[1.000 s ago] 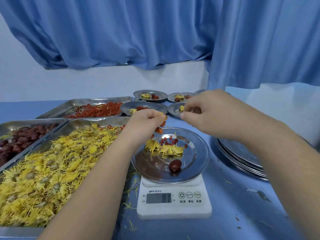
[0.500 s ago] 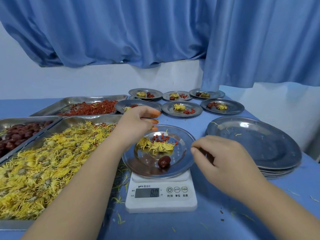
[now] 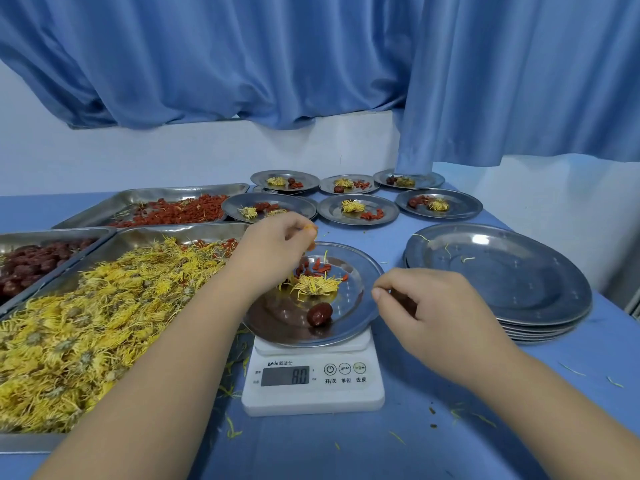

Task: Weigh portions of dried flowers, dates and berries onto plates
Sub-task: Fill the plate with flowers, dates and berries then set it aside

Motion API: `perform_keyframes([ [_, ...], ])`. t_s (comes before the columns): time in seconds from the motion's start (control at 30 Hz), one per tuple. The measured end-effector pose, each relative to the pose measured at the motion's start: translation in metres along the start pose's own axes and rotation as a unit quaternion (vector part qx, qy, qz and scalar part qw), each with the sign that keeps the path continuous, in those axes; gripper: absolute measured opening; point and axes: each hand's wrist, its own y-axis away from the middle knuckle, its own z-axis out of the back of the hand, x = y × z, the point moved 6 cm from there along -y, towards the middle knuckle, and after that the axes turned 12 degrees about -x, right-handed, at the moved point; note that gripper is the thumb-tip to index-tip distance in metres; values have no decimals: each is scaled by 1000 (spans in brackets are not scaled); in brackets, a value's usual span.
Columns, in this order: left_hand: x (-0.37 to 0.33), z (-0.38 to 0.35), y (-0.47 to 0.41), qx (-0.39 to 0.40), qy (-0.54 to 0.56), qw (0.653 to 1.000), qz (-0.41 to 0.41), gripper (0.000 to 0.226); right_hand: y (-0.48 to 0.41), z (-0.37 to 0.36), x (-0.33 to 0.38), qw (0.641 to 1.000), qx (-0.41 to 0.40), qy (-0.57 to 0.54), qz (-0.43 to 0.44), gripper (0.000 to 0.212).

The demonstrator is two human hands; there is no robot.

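Reaching in from the lower left of the frame, your left hand (image 3: 273, 251) hovers over the far-left rim of the metal plate (image 3: 360, 306), fingers curled together in a pinch; something orange shows at the fingertips (image 3: 311, 230), but you cannot tell from this view what it is. Your right hand (image 3: 426, 306) sits at the plate's right rim, fingers bent loosely with thumb and forefinger close together; whether they hold anything cannot be told.

That plate rests on the white scale (image 3: 313, 379) at lower centre, whose display (image 3: 285, 375) reads 8.0. On the plate lie a dried yellow flower (image 3: 317, 285) in the middle, red berries (image 3: 320, 266) just behind it, and one dark red date (image 3: 319, 314) nearer you.

Filling the left of the frame is the tray of yellow flowers (image 3: 86, 327); beyond it stand the tray of dates (image 3: 31, 265) at the left edge and the tray of berries (image 3: 173, 209) further up. Six filled plates (image 3: 358, 209) stand in two rows at upper centre. A stack of empty plates (image 3: 498, 278) sits at the right, well apart from the scale, on the blue table (image 3: 415, 445).
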Motion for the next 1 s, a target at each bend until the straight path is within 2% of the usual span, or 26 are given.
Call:
perform_keyframes([
  [0.13, 1, 7, 1, 14, 184, 976, 117, 25, 0, 1, -2, 1000, 0, -5, -7, 19],
  [0.3, 6, 31, 3, -31, 254, 953, 159, 21, 2, -5, -12, 998, 18, -19, -62, 16],
  [0.5, 22, 57, 13, -102, 233, 954, 160, 22, 9, -27, -27, 972, 58, -95, -208, 18],
  [0.67, 34, 61, 21, -119, 201, 950, 207, 21, 14, -44, -34, 916, 73, -219, -329, 13],
  [0.83, 36, 55, 22, -79, 230, 934, 263, 26, 15, -44, -35, 880, 54, -296, -367, 11],
  [1.0, 29, 54, 24, -71, 240, 932, 261, 27, 15, -43, -32, 838, 46, -381, -388, 14],
])
